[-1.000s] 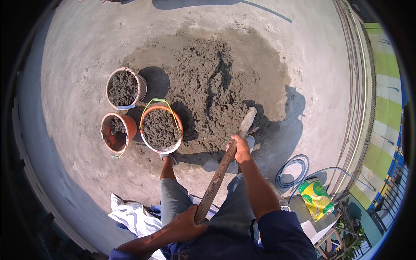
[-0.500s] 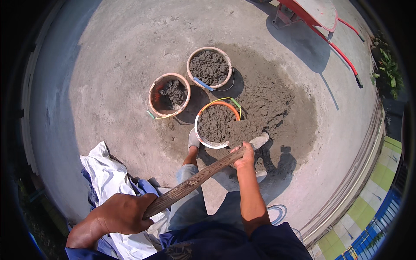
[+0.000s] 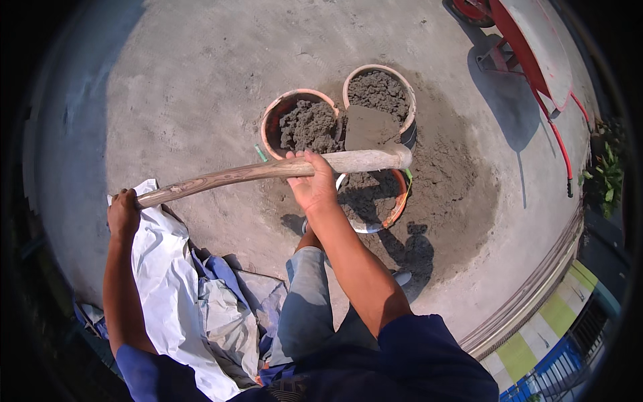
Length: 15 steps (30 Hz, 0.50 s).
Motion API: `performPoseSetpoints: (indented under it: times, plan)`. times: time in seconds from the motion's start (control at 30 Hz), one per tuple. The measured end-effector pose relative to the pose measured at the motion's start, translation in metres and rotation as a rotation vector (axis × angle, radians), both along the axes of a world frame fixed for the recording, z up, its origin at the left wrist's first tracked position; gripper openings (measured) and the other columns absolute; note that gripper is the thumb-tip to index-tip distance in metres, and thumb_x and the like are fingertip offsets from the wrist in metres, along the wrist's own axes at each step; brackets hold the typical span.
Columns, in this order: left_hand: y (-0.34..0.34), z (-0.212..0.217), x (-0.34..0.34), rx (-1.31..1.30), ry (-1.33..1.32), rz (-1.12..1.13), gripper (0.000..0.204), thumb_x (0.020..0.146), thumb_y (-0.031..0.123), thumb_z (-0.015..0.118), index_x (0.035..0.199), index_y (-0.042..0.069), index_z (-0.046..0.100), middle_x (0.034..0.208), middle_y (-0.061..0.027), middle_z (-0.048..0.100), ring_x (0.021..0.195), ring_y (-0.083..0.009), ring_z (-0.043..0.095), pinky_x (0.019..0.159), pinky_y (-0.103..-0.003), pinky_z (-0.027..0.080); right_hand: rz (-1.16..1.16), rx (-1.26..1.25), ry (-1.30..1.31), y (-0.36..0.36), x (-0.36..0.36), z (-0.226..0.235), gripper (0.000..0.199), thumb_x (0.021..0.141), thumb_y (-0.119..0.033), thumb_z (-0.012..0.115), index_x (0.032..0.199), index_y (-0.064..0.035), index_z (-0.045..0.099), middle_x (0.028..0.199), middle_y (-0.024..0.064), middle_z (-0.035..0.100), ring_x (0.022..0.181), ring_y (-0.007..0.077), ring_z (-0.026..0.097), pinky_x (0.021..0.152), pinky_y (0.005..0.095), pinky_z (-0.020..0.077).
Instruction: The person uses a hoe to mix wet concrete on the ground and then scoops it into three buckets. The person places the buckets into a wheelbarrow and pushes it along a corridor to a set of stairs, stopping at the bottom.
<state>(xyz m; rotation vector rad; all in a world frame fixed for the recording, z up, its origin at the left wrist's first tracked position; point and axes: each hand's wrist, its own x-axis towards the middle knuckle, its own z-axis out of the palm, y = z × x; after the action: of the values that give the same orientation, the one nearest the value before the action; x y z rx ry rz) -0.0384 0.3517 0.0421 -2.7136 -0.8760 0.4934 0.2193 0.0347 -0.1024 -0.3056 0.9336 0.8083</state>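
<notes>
My left hand (image 3: 124,213) is wrapped round the near end of a long wooden hoe handle (image 3: 228,178). Further along the same handle, my right hand (image 3: 313,182) grips it from below. The hoe's mortar-coated blade (image 3: 370,127) is over the gap between the far-left bucket (image 3: 268,120) and the far-right bucket (image 3: 410,100). Wet mortar (image 3: 308,126) is heaped in the far-left one; the far-right one is full too. Nearest my feet, an orange and white bucket (image 3: 400,204) holds mortar and is partly covered by the handle's head end.
Wet mortar (image 3: 455,174) is spread on the concrete right of the buckets. A red wheelbarrow (image 3: 536,60) stands at the far right. White sheeting (image 3: 161,268) lies crumpled by my left leg. Potted greenery (image 3: 606,174) and a tiled edge (image 3: 536,335) border the right side.
The hoe has risen and swung left and away, from beside the near bucket to over the far buckets. Mortar in the far-left bucket looks higher. Both hands keep their grip.
</notes>
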Motion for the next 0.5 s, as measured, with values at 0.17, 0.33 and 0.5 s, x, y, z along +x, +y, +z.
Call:
performPoseSetpoints:
  times: [0.17,0.33,0.5]
  plan:
    - [-0.066,0.006,0.033,-0.331,0.102,-0.117,0.013,0.069,0.014,0.069,0.073,0.006,0.061,0.076,-0.0139,0.061,0.077,-0.0363,0.06,0.068,-0.046,0.049,-0.123,0.019,-0.177,-0.102,0.001,0.024,0.02,0.076,0.0,0.066,0.087,-0.0112,0.054,0.092,0.0103,0.06,0.101,0.032,0.057,0.099,0.0483,0.0413]
    - [-0.195,0.036,0.051,-0.771,0.627,-0.188,0.032,0.062,0.032,0.078,0.08,0.007,0.068,0.073,-0.0112,0.066,0.073,-0.0297,0.066,0.07,-0.04,0.052,-0.312,-0.109,-0.086,-0.261,-0.054,0.014,0.015,0.076,-0.012,0.064,0.086,-0.0126,0.053,0.081,0.0048,0.054,0.083,0.024,0.054,0.087,0.0473,0.044]
    - [-0.373,0.015,0.088,-1.209,0.961,-0.048,0.054,0.068,0.036,0.079,0.105,0.001,0.063,0.087,-0.0161,0.067,0.085,-0.0272,0.065,0.078,-0.035,0.049,-0.436,-0.437,0.188,-0.435,-0.101,-0.055,0.017,0.076,-0.015,0.065,0.084,-0.0117,0.051,0.075,0.0033,0.048,0.069,0.0216,0.05,0.072,0.0422,0.0447]
